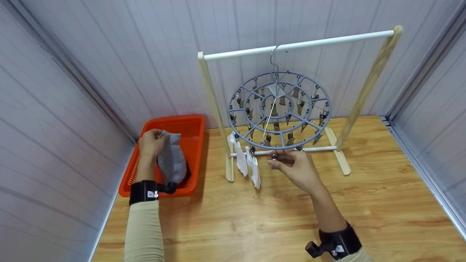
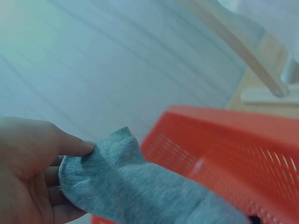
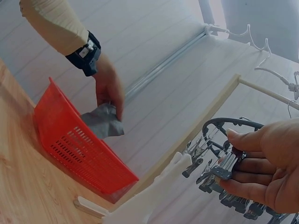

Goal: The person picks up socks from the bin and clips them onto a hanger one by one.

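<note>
Head view showed a grey sock (image 1: 172,160) hanging from the left hand (image 1: 150,143) over the basket (image 1: 201,145); thumb and fingers pinched it near its top end, a narrow hold with only cloth between; to the right of the basket, the right hand (image 1: 296,169) pinched a clip (image 3: 227,167) at the near edge of the ring (image 1: 276,117); two white socks (image 1: 255,169) hung from the ring, between the basket and that hand.

The sock looked light, soft and limp, its knit likely to cling to the skin rather than slide; it seemed hardly fragile, though from one pinch it would sag and fold; the best hold was probably the top edge, drawn flat, with a strip of it left free; the clip, by contrast, looked stiff and sprung, best squeezed at its handles.

Left wrist view gave the fine knit and the thumb lying on top of the cloth, details too small in the head view; right wrist view showed the clip closely, and the basket's slotted wall hiding the sock's lower end; whether the clip's jaws were parted I could not tell. Only the head view took in the whole ring, hooked on the rack (image 1: 210,91) to the right of the basket; it also showed a dark item (image 1: 188,170) inside the basket, beside the sock, too little of it visible to name.
</note>
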Action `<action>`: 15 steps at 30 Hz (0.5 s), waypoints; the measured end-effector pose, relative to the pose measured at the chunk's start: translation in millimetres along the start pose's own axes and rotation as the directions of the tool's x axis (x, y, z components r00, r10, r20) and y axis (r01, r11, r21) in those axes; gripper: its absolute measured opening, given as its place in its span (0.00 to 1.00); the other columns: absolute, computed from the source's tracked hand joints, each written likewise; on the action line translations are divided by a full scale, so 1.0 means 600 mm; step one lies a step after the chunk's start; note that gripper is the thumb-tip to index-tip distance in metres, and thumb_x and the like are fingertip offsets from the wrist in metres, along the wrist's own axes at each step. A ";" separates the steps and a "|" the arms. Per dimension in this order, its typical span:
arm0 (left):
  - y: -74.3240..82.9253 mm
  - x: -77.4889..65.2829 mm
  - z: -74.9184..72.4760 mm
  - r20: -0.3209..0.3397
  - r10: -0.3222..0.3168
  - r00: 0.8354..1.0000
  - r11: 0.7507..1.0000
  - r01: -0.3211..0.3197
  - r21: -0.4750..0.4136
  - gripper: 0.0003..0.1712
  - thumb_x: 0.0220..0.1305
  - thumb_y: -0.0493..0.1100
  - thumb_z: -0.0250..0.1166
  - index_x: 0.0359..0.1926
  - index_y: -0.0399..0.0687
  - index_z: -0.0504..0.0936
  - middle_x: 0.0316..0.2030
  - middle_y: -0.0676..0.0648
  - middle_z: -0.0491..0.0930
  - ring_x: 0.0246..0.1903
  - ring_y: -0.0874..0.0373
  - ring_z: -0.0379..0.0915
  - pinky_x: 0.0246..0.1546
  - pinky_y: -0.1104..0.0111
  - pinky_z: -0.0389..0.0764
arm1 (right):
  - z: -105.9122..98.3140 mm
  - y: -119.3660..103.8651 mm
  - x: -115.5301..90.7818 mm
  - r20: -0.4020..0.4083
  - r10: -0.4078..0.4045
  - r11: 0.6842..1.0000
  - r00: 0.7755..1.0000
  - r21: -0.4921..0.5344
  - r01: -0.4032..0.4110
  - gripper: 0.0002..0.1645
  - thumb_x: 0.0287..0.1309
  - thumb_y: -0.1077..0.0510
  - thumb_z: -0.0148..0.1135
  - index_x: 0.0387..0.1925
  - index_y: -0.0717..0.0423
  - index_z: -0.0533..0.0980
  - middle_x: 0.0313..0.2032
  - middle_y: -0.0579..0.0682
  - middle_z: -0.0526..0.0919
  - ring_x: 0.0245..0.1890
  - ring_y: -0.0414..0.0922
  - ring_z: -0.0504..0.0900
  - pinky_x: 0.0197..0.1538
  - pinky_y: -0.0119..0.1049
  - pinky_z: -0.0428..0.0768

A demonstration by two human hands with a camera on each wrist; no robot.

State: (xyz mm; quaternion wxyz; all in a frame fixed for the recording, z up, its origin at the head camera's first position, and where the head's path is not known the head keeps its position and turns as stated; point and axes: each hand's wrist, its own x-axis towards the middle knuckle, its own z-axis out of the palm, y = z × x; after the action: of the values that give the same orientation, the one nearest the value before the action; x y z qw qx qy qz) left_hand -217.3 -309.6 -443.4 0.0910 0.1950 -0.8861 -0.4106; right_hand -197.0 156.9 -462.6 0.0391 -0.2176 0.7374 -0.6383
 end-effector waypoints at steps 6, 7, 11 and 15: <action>0.023 -0.022 0.002 -0.050 0.066 0.997 0.995 -0.069 -0.066 0.22 0.78 0.49 0.63 0.62 0.40 0.83 0.57 0.37 0.82 0.52 0.45 0.78 0.49 0.58 0.79 | -0.003 0.001 -0.002 -0.021 0.003 1.000 1.000 -0.002 -0.003 0.14 0.65 0.59 0.75 0.49 0.61 0.86 0.43 0.55 0.90 0.43 0.55 0.91 0.48 0.40 0.88; 0.026 -0.028 0.002 -0.068 0.079 0.995 0.993 -0.084 -0.077 0.21 0.78 0.49 0.63 0.61 0.39 0.83 0.56 0.37 0.83 0.51 0.47 0.78 0.48 0.60 0.79 | -0.002 0.001 -0.002 -0.022 0.002 1.000 1.000 -0.002 -0.002 0.14 0.65 0.59 0.75 0.49 0.61 0.86 0.43 0.55 0.90 0.43 0.55 0.91 0.48 0.40 0.88; 0.036 -0.052 -0.002 -0.147 0.105 0.983 0.984 -0.125 -0.130 0.19 0.77 0.49 0.65 0.57 0.40 0.85 0.51 0.40 0.85 0.44 0.53 0.77 0.42 0.67 0.77 | 0.001 -0.002 0.000 -0.018 -0.003 1.000 1.000 -0.012 0.003 0.14 0.65 0.58 0.76 0.49 0.60 0.87 0.43 0.54 0.91 0.42 0.53 0.91 0.48 0.41 0.88; 0.048 -0.080 -0.003 -0.215 0.155 0.964 0.968 -0.192 -0.163 0.17 0.77 0.49 0.66 0.53 0.41 0.86 0.42 0.41 0.86 0.36 0.56 0.73 0.35 0.70 0.75 | 0.003 -0.003 -0.001 -0.027 -0.001 1.000 1.000 -0.016 0.000 0.13 0.64 0.59 0.76 0.48 0.60 0.87 0.42 0.53 0.91 0.40 0.50 0.92 0.47 0.42 0.89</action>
State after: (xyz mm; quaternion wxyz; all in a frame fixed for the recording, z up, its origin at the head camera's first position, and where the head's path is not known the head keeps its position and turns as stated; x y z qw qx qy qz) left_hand -181.2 -273.8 -420.6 0.2331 0.1473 -0.8447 -0.4588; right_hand -195.6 155.3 -461.3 0.0271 -0.2093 0.7428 -0.6354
